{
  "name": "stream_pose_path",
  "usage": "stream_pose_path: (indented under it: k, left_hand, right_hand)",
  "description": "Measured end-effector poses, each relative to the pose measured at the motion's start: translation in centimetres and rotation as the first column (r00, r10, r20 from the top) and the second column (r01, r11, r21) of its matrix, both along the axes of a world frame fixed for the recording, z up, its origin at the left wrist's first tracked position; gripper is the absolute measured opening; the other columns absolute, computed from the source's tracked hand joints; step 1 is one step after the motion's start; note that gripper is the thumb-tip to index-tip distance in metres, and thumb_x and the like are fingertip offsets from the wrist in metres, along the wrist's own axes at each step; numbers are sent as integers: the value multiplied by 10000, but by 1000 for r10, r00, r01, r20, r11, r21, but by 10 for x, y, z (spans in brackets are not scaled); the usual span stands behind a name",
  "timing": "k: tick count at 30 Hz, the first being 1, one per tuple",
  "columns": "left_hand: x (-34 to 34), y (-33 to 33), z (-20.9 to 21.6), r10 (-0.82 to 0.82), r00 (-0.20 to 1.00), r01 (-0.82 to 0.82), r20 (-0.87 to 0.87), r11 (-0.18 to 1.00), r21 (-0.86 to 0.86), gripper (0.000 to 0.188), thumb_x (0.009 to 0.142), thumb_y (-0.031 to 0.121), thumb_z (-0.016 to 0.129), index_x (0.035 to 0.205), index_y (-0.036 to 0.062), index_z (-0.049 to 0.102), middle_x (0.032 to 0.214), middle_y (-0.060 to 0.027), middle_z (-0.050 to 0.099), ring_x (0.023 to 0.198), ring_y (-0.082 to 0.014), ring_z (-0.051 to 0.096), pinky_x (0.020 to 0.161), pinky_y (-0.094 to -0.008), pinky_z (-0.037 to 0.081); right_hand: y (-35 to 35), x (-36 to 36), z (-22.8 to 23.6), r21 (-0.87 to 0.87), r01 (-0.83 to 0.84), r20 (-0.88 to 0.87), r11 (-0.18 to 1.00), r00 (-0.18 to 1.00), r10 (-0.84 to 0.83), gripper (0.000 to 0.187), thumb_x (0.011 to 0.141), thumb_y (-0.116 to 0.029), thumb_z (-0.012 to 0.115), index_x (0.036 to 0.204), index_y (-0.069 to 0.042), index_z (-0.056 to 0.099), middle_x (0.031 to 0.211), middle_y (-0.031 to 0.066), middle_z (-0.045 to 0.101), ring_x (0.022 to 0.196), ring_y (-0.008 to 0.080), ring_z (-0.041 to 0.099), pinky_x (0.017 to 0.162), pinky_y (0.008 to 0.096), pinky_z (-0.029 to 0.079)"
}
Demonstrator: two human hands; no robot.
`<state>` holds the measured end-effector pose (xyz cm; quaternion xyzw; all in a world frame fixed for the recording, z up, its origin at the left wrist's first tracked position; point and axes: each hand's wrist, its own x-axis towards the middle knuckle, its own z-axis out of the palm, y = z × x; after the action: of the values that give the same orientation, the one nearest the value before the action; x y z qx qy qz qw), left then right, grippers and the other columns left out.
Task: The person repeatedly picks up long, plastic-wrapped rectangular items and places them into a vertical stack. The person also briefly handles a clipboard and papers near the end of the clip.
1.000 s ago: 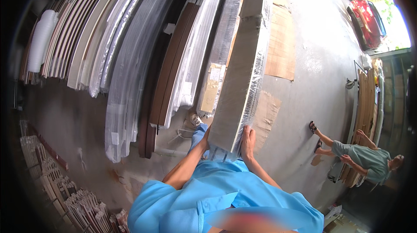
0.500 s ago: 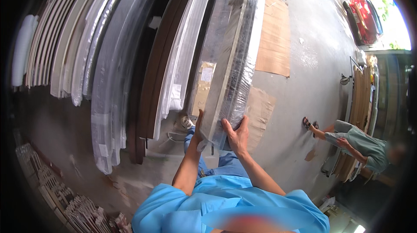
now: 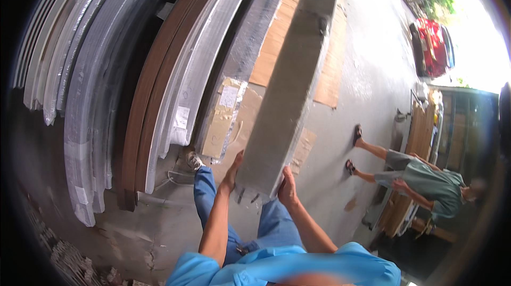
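Note:
Both my hands hold the near end of a long grey box-shaped length [image 3: 282,99], which runs away from me to the top of the view. Clear plastic wrap shows along its edges and near end. My left hand [image 3: 233,171] presses on its left side, and my right hand [image 3: 288,187] grips the right side; the fingers underneath are partly hidden. To its left, on the floor, lies a long plastic-wrapped bundle [image 3: 255,33] with a cardboard end piece [image 3: 220,126] and a paper label. The two are apart at the near end.
Further left lie brown lengths [image 3: 159,81] and several plastic-wrapped bundles [image 3: 96,105]. Flat cardboard [image 3: 327,86] covers part of the floor. At right walks a person in a green shirt [image 3: 434,182], beside stacked brown boards [image 3: 418,137]. A red vehicle [image 3: 428,46] stands beyond.
The grey length has swung right, away from the wrapped bundle beside it, and its broad grey face now shows. Both hands have moved with it. The person at right has stepped, legs now apart.

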<state>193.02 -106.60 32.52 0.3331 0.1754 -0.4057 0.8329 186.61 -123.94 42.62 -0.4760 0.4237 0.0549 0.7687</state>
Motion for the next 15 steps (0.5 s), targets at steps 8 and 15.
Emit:
stream_pose_path:
  k: [8, 15]
  left_hand:
    - [-35, -30, 4, 9, 985, -54, 170, 962, 266, 850, 922, 619, 549, 1466, 0, 338, 1451, -159, 403, 1360, -236, 354, 1132, -351, 252]
    - [-54, -39, -6, -15, 1000, 6, 16, 889, 459, 602, 983, 460, 542, 1326, -29, 465, 1160, -119, 589, 1033, -169, 555, 889, -279, 437]
  right_hand:
    - [-39, -43, -81, 322, 111, -9, 940, 993, -115, 729, 1000, -614, 348, 1493, -76, 340, 1461, 130, 442, 1301, 276, 460, 1085, 404, 395]
    - [-39, -54, -115, 397, 215, -163, 892, 973, -162, 817, 957, -694, 315, 1474, -65, 373, 1440, 140, 477, 1262, 291, 518, 1044, 419, 457]
